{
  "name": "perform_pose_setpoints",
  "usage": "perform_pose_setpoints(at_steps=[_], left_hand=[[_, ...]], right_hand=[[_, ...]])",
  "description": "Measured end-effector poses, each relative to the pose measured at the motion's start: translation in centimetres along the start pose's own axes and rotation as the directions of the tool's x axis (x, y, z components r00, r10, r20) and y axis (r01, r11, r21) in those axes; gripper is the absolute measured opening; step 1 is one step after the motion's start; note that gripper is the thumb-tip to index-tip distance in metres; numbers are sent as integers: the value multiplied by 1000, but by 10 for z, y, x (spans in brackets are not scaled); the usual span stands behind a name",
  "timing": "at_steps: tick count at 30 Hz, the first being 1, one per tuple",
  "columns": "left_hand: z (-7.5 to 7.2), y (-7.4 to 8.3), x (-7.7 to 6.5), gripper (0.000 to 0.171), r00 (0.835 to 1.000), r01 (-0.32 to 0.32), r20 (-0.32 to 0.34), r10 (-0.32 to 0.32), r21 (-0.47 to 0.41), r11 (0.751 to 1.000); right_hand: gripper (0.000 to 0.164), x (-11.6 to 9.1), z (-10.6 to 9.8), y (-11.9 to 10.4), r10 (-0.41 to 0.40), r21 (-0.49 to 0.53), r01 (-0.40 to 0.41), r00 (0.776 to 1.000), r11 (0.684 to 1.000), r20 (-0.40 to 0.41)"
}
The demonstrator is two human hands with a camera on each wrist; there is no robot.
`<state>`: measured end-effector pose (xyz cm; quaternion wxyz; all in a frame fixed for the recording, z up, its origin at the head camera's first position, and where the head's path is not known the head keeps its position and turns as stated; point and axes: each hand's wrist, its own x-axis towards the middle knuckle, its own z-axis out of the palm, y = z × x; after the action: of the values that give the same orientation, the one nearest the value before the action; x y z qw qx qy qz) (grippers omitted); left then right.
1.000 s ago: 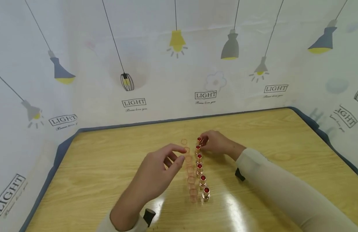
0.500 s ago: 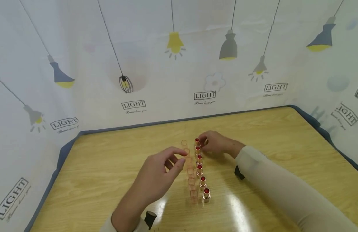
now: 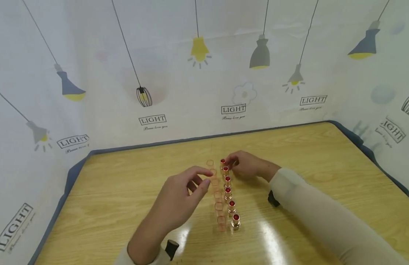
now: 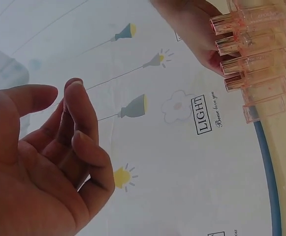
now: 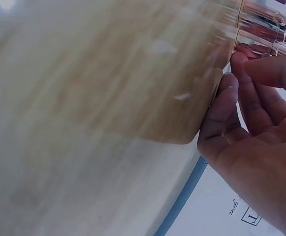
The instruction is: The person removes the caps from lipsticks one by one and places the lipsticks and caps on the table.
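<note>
Several lipsticks with red tips and shiny gold tubes stand upright in a row, the nearest lipstick (image 3: 235, 221) at the front. At the far end, my right hand (image 3: 245, 164) has thumb and fingertips at the lower part of the last lipstick (image 3: 223, 163). In the right wrist view, the curled fingers of the right hand (image 5: 261, 123) lie low against the tabletop. My left hand (image 3: 178, 195) hovers left of the row, holding nothing, thumb and index finger apart. Beside the lipsticks runs a row of clear pinkish caps (image 3: 221, 223), partly overlapped by the left fingertips.
A glossy wooden table (image 3: 125, 184) carries everything, with a dark blue edge at the back and sides. Behind it hangs a white backdrop (image 3: 184, 81) printed with lamps. Black wrist mounts, such as the mount (image 3: 171, 249), sit at both cuffs.
The farthest lipstick has shifted slightly left, with my right hand moving along. The left hand stays nearly in place. The other lipsticks and the caps stand as before.
</note>
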<state>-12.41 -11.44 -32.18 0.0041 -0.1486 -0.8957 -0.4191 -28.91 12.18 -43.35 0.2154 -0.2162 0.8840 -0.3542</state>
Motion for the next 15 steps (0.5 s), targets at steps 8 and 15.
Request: perform_pose_setpoints(at_steps=[8,15], left_hand=[[3,-4,3,16,999,8,-41,-9,-39,999],[6,-7,7,16,999,19,-47,-20,-22,1000]], right_hand=[[33,-1,-3,-1,-1,48,0,1000,999,19],[33,0,-5,2,6,84,-9,999,996,38]])
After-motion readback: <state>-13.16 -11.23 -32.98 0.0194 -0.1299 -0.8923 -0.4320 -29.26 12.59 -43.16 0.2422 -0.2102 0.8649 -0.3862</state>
